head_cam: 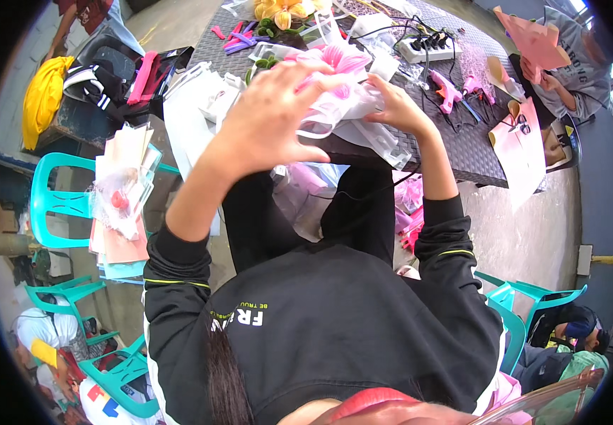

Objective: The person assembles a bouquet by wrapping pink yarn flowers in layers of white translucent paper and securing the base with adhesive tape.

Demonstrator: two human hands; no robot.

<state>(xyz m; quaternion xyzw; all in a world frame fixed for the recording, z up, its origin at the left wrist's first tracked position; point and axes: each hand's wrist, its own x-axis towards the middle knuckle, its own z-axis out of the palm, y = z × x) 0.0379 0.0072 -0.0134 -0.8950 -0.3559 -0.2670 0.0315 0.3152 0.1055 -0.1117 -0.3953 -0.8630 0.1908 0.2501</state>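
Observation:
A bouquet with pink artificial flowers and white ribbon loops lies at the near edge of the dark woven-pattern table. Over its left side is my left hand, fingers spread and thumb apart; whether it touches the petals cannot be told. My right hand is at the bouquet's right side, thumb and fingers apart around the white wrapping, with contact unclear. Clear-edged white wrapping strips hang below. Green fuzzy stems or leaves show behind my left hand.
Pink glue guns, a power strip with cables, and scissors on pink paper are at right. Yellow flowers stand at the back. A teal chair holding wrapping sheets is at left. Another person holds pink paper.

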